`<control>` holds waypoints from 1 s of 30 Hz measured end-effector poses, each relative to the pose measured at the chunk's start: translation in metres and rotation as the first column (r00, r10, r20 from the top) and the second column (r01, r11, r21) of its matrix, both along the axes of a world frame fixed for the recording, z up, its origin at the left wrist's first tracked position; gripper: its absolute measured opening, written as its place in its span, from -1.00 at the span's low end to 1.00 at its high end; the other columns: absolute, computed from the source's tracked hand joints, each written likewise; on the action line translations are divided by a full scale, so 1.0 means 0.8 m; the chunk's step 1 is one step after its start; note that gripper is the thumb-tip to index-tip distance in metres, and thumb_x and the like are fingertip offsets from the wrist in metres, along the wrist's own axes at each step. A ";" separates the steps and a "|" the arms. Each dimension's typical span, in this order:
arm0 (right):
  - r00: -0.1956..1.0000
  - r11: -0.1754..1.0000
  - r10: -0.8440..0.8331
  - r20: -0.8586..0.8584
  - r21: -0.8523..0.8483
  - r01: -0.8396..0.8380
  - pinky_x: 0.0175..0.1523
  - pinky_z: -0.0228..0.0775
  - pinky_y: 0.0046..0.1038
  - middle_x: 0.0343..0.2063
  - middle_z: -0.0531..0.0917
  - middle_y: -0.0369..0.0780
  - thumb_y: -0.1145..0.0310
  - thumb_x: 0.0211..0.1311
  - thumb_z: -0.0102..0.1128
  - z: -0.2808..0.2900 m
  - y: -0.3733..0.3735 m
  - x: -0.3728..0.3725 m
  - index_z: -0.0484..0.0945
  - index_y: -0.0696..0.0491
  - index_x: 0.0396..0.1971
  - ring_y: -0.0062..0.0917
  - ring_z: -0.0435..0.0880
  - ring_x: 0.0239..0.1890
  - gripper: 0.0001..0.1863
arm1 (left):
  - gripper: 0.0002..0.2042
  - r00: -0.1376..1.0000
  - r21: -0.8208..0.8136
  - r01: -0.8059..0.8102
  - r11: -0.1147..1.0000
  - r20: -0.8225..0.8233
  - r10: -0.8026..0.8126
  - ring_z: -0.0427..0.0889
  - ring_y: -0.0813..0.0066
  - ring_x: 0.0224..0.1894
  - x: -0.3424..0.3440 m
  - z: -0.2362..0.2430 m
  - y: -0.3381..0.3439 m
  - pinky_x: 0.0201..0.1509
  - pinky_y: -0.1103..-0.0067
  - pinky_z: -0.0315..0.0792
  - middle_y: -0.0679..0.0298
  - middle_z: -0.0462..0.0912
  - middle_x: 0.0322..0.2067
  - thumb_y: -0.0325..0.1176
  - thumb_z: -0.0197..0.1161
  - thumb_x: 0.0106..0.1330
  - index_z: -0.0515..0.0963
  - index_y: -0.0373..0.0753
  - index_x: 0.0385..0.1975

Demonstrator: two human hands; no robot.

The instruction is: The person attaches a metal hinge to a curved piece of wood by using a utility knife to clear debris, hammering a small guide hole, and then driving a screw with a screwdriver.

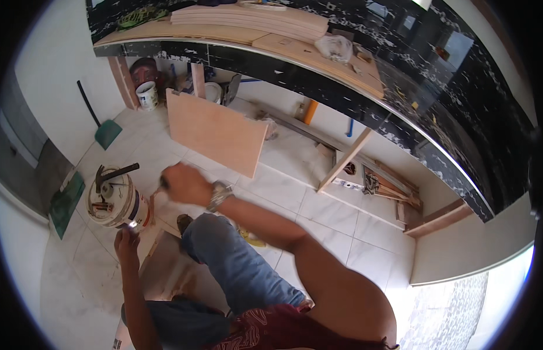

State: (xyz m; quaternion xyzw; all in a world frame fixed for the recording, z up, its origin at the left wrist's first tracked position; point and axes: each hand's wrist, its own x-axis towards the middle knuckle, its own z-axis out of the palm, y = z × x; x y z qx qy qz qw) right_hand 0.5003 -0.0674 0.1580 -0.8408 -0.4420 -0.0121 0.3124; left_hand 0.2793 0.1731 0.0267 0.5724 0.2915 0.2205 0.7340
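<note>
My left hand point(126, 242) is closed in a pinch, with a small shiny thing point(133, 224) at its fingertips, too small and bright to name. It is beside the lower edge of a white lidded bucket point(137, 205). On the lid lie a hammer point(121, 172) with a black handle and a few small items. To the right of the bucket, my right hand point(187, 184) is curled into a fist, a watch on its wrist. What that fist holds, if anything, is blurred and hidden. A pale wooden strip point(156, 238) lies below, between the two hands.
A wooden panel point(216, 131) stands on the tiled floor ahead, below a black marble-patterned counter point(283, 73). Stacked boards point(248, 22) lie on the counter. A green dustpan point(108, 134) leans at the left wall. Wood scraps point(391, 184) lie under the counter.
</note>
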 end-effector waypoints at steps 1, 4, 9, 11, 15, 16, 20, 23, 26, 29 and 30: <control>0.994 0.987 -0.044 0.103 -0.152 0.059 -0.10 0.63 -0.12 -0.30 0.73 0.02 0.41 0.08 0.25 0.060 -0.049 0.016 0.72 0.06 -0.30 -0.07 0.75 -0.25 -0.82 | -0.78 1.000 0.001 0.009 1.000 0.011 -0.009 0.58 0.53 -0.13 -0.031 -0.023 0.019 0.11 0.51 0.49 0.34 0.53 -0.25 -0.22 0.13 0.56 0.52 -0.26 -0.11; 0.819 0.982 -0.184 0.543 0.072 0.173 -0.15 0.64 -0.17 -0.38 0.76 -0.05 0.41 0.03 0.25 0.167 -0.171 0.079 0.79 -0.07 -0.35 -0.15 0.78 -0.25 -0.80 | -0.79 0.999 0.130 -0.022 0.991 -0.033 0.027 0.56 0.55 -0.12 -0.075 -0.095 0.098 0.05 0.55 0.46 0.36 0.53 -0.24 -0.20 0.12 0.56 0.50 -0.23 -0.14; 0.464 0.604 -0.583 0.667 -0.026 0.796 0.08 0.62 -0.11 -0.10 0.76 0.02 0.24 0.18 0.26 0.303 -0.353 0.252 0.75 0.05 -0.11 -0.01 0.75 -0.03 -0.68 | -0.78 1.000 -0.087 -0.001 0.996 -0.004 0.001 0.53 0.61 -0.15 -0.053 -0.091 0.048 0.02 0.60 0.43 0.40 0.52 -0.29 -0.14 0.18 0.52 0.49 -0.18 -0.16; 0.479 0.501 -0.704 0.525 -0.112 0.858 0.07 0.64 -0.15 -0.06 0.75 0.01 0.15 0.16 0.33 0.353 -0.391 0.289 0.73 0.13 -0.08 -0.06 0.76 0.01 -0.58 | -0.78 0.996 -0.116 -0.086 0.990 -0.045 0.081 0.53 0.61 -0.19 -0.045 -0.061 0.012 0.02 0.59 0.43 0.40 0.52 -0.29 -0.15 0.19 0.51 0.48 -0.17 -0.17; 0.518 0.397 -0.751 0.409 -0.346 0.850 0.07 0.64 -0.20 -0.08 0.76 0.00 0.04 0.04 0.45 0.358 -0.422 0.357 0.73 0.09 -0.04 -0.14 0.77 0.02 -0.46 | -0.80 0.968 -0.127 -0.244 0.961 -0.099 0.233 0.54 0.61 -0.25 -0.064 -0.065 0.040 -0.01 0.58 0.44 0.40 0.55 -0.29 -0.15 0.20 0.49 0.48 -0.15 -0.19; 0.538 0.433 -0.756 0.372 -0.331 0.838 -0.21 0.60 -0.32 -0.28 0.75 -0.06 0.09 0.07 0.45 0.342 -0.422 0.364 0.74 0.12 -0.20 -0.30 0.76 -0.26 -0.58 | -0.80 0.965 -0.116 -0.252 0.961 -0.108 0.241 0.54 0.61 -0.25 -0.070 -0.064 0.045 -0.01 0.58 0.44 0.40 0.55 -0.29 -0.15 0.20 0.49 0.48 -0.15 -0.19; 0.596 0.471 -0.767 0.239 -0.421 0.775 -0.01 0.59 -0.30 -0.11 0.73 -0.03 -0.01 -0.01 0.49 0.322 -0.481 0.394 0.72 0.12 -0.08 -0.22 0.74 -0.07 -0.42 | -0.79 0.982 -0.110 -0.170 0.979 -0.102 0.159 0.55 0.59 -0.24 -0.058 -0.070 0.028 -0.07 0.56 0.47 0.37 0.56 -0.27 -0.16 0.20 0.49 0.49 -0.16 -0.19; 0.557 0.462 -0.764 0.326 -0.325 0.825 0.05 0.63 -0.29 -0.06 0.77 -0.02 0.03 0.01 0.43 0.289 -0.483 0.393 0.73 0.17 -0.07 -0.17 0.78 -0.02 -0.43 | -0.78 0.982 -0.090 -0.174 0.981 -0.095 0.166 0.55 0.58 -0.25 -0.068 -0.065 0.028 -0.09 0.55 0.48 0.35 0.57 -0.27 -0.16 0.20 0.48 0.50 -0.19 -0.18; 0.380 0.349 -0.835 0.397 -0.152 0.925 -0.23 0.63 -0.38 -0.29 0.79 -0.05 0.20 0.07 0.34 0.353 -0.532 0.377 0.74 0.19 -0.16 -0.32 0.82 -0.24 -0.59 | -0.77 0.987 -0.151 -0.158 0.976 -0.049 0.152 0.56 0.57 -0.27 -0.035 -0.082 -0.008 -0.11 0.57 0.48 0.34 0.57 -0.29 -0.17 0.19 0.48 0.50 -0.22 -0.16; 0.584 0.566 -0.808 0.081 -0.172 0.807 -0.62 0.29 -0.51 -0.50 0.71 -0.22 0.36 0.17 0.25 0.343 -0.428 0.323 0.70 0.14 -0.39 -0.55 0.69 -0.59 -0.84 | -0.76 0.961 -0.122 -0.276 0.953 -0.056 0.271 0.56 0.60 -0.32 -0.054 -0.070 0.014 -0.18 0.61 0.48 0.37 0.60 -0.31 -0.17 0.22 0.48 0.54 -0.23 -0.12; 0.715 0.712 -0.698 0.041 -0.071 0.698 -0.63 0.24 -0.54 -0.53 0.69 -0.26 0.35 0.15 0.27 0.332 -0.386 0.296 0.69 0.12 -0.40 -0.59 0.62 -0.63 -0.84 | -0.73 0.969 -0.116 -0.247 0.962 -0.030 0.245 0.57 0.63 -0.31 -0.064 -0.064 0.020 -0.18 0.61 0.50 0.38 0.63 -0.30 -0.14 0.27 0.46 0.58 -0.21 -0.07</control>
